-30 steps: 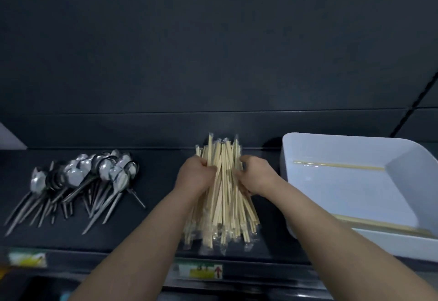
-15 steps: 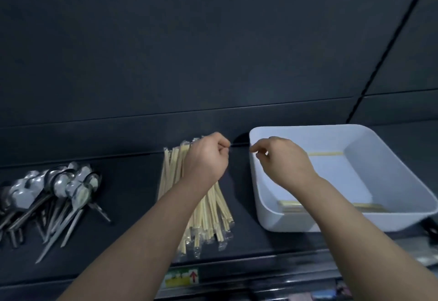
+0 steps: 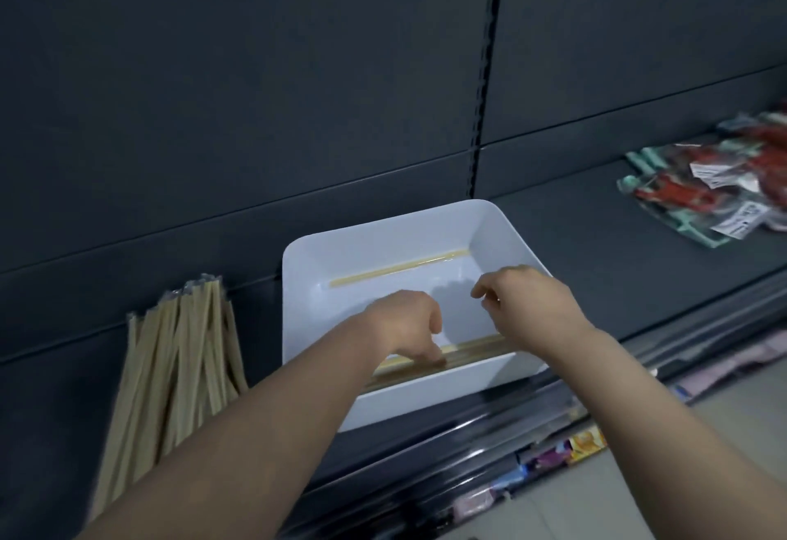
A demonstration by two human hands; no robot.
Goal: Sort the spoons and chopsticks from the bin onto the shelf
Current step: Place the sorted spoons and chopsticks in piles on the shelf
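Left hand [image 3: 404, 322] reaches down into the bin [image 3: 374, 250] with fingertips on the chopsticks [image 3: 477, 346] lying along the bin's near wall, apparently to gather them against it; whether the pinch has closed cannot be told. Right hand [image 3: 524, 305] hovers over the bin's right half, fingers loosely curled, holding nothing. One wrapped pair [image 3: 396, 269] lies along the bin's far wall, the sorted pile [image 3: 179, 352] rests on the shelf [image 3: 596, 267] left of the bin, packets [image 3: 702, 194] lie well right of it, and only the near wall crowds the pick.

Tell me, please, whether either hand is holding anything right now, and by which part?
The left hand touches the chopsticks along the near wall of the bin, about mid-length; a grip cannot be confirmed. The right hand hovers empty.
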